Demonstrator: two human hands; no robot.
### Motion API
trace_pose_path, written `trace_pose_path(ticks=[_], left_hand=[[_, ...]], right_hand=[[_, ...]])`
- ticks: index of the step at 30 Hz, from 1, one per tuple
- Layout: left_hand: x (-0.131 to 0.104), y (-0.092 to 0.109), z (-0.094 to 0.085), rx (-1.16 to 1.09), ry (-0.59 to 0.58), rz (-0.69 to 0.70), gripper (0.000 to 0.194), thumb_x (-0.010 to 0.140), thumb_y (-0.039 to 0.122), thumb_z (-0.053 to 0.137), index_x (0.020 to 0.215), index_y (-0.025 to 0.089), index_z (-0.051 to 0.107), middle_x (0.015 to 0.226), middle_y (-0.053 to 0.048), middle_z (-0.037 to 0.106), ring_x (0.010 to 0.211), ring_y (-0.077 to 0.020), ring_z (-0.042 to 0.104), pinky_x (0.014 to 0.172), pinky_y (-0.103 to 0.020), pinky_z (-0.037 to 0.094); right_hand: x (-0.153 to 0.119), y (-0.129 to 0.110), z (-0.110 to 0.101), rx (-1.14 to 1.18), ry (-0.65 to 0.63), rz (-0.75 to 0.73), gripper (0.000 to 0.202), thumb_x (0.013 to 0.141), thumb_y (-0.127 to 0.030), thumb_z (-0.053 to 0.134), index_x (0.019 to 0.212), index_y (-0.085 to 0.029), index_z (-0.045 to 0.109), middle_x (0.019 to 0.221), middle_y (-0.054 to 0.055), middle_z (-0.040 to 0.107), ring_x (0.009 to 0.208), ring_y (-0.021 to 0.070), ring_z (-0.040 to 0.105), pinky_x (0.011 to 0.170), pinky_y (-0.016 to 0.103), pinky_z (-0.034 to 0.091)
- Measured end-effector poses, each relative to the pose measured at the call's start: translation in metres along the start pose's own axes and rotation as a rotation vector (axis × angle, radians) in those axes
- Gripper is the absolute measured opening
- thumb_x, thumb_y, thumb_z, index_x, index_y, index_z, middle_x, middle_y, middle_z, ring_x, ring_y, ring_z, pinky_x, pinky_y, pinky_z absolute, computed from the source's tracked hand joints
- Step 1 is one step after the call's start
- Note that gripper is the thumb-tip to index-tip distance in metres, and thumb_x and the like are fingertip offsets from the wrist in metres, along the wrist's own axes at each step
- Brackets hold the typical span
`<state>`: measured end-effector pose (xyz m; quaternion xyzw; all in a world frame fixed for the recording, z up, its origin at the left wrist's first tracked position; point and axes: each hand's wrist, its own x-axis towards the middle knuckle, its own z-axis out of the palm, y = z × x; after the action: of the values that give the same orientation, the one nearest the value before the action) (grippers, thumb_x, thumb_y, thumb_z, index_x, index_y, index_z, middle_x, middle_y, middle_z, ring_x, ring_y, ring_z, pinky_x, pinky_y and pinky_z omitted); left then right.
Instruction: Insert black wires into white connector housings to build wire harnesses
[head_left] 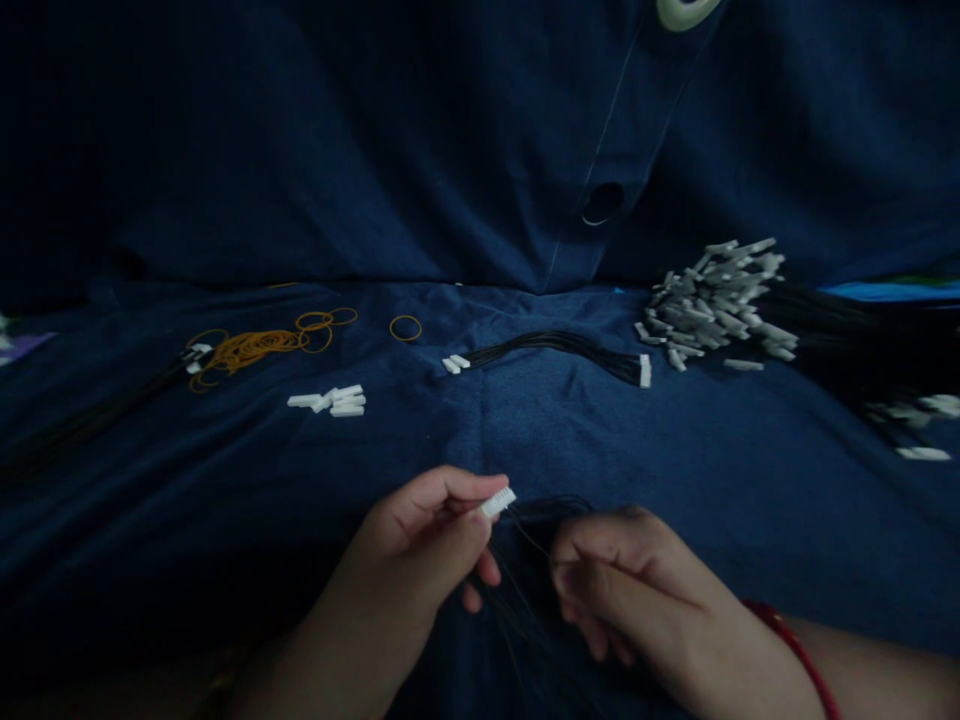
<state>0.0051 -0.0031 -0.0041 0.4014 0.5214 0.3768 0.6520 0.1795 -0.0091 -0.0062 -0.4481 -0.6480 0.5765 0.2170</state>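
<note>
My left hand (424, 555) pinches a small white plastic connector (498, 501) between thumb and forefinger, its slotted face turned up. Thin black wires (536, 547) run from the connector toward my right hand (626, 580), which is closed on one of them. More dark wires hang below and between the two hands, hard to make out in the shadow. Just beyond them on the blue cloth lies a wire harness (555, 340), with one wide white connector at its right end and several small white ones at its left.
A loose group of white connectors (334, 400) lies left of the harness. Behind it are orange rubber bands (259, 350) and a black wire bundle (120, 400). A large heap of white-ended wires (712, 305) sits at the right back. Blue cloth (420, 440) covers the surface.
</note>
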Motion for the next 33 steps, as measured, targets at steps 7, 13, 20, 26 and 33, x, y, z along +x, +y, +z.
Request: trace_pose_path(ticks=[7, 13, 20, 26, 33], left_hand=[[-0.002, -0.003, 0.001, 0.081, -0.067, -0.004, 0.025, 0.077, 0.021, 0.054, 0.100, 0.016, 0.061, 0.065, 0.000, 0.058, 0.057, -0.0092, 0.052, 0.047, -0.017, 0.041], [-0.005, -0.004, 0.003, 0.155, -0.065, 0.045, 0.024, 0.077, 0.020, 0.053, 0.099, 0.017, 0.062, 0.068, 0.000, 0.058, 0.058, -0.0104, 0.054, 0.048, -0.018, 0.044], [-0.001, 0.000, 0.005, 0.133, -0.070, 0.023, 0.022, 0.076, 0.019, 0.056, 0.096, 0.015, 0.064, 0.061, 0.000, 0.058, 0.054, -0.0094, 0.052, 0.047, -0.017, 0.042], [-0.002, 0.000, 0.001, 0.027, -0.023, 0.003, 0.020, 0.078, 0.021, 0.056, 0.095, 0.018, 0.064, 0.067, 0.001, 0.060, 0.058, -0.0076, 0.053, 0.047, -0.015, 0.039], [-0.006, 0.003, 0.007, 0.012, -0.112, 0.063, 0.020, 0.078, 0.021, 0.058, 0.096, 0.016, 0.063, 0.081, -0.003, 0.063, 0.064, -0.0098, 0.055, 0.053, -0.019, 0.042]], right_hand=[[0.007, -0.006, 0.000, -0.049, 0.054, -0.006, 0.033, 0.082, -0.040, 0.048, 0.069, -0.012, 0.059, 0.051, 0.000, 0.049, 0.049, 0.0078, 0.045, 0.047, 0.017, 0.035], [0.006, 0.000, 0.003, -0.074, 0.091, -0.023, 0.037, 0.085, -0.042, 0.045, 0.071, -0.012, 0.060, 0.053, 0.000, 0.051, 0.047, 0.0066, 0.044, 0.044, 0.016, 0.033], [0.004, 0.003, 0.005, -0.163, 0.162, -0.123, 0.033, 0.090, -0.033, 0.039, 0.076, -0.012, 0.060, 0.055, -0.001, 0.052, 0.047, 0.0053, 0.044, 0.046, 0.016, 0.032], [0.001, -0.008, -0.007, -0.732, 0.113, -0.414, 0.022, 0.085, -0.020, 0.042, 0.068, -0.014, 0.054, 0.062, 0.001, 0.051, 0.056, 0.0092, 0.044, 0.055, 0.023, 0.030], [-0.004, -0.023, -0.014, -0.587, 0.113, -0.299, 0.013, 0.086, -0.021, 0.044, 0.092, -0.014, 0.053, 0.085, 0.002, 0.060, 0.079, 0.0099, 0.056, 0.070, 0.019, 0.042]])
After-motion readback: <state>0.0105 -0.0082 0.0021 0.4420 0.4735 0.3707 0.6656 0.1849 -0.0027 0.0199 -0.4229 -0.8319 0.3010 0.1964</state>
